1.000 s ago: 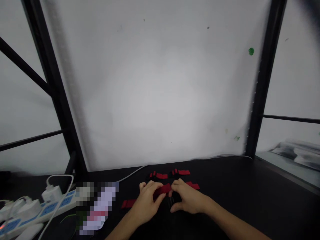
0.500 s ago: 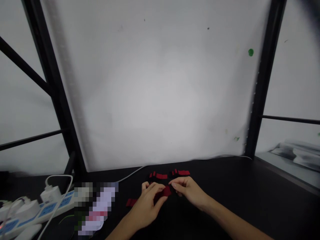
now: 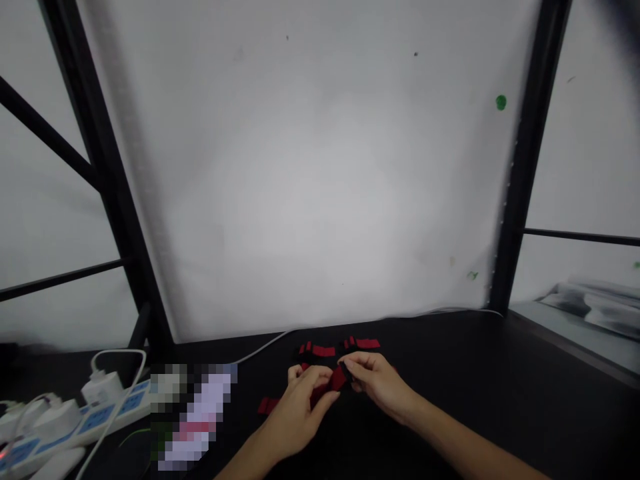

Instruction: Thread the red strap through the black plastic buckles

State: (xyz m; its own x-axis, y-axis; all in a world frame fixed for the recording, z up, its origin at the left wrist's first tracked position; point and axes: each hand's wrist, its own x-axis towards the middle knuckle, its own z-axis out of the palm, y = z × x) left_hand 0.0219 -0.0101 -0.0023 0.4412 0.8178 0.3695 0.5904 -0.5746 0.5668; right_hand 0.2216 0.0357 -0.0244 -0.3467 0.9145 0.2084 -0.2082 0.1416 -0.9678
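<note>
While the red strap (image 3: 339,378) spans the narrow gap between my two hands, over the tabletop (image 3: 450,380), its near end meets a dark piece (image 3: 346,371), probably a buckle. My left hand (image 3: 305,400) pinches the strap between thumb and fingers, presumably to steady it; my right hand (image 3: 379,381) grips the dark piece by its fingertips, likely so that it faces the strap. A red end (image 3: 269,405) shows beside the left hand, though I cannot tell whether it belongs to the same strap. Beyond, two red-and-black straps (image 3: 325,351) lie side by side, seemingly set back for working room. Far left sits a power strip (image 3: 113,408), well apart from both hands.
</note>
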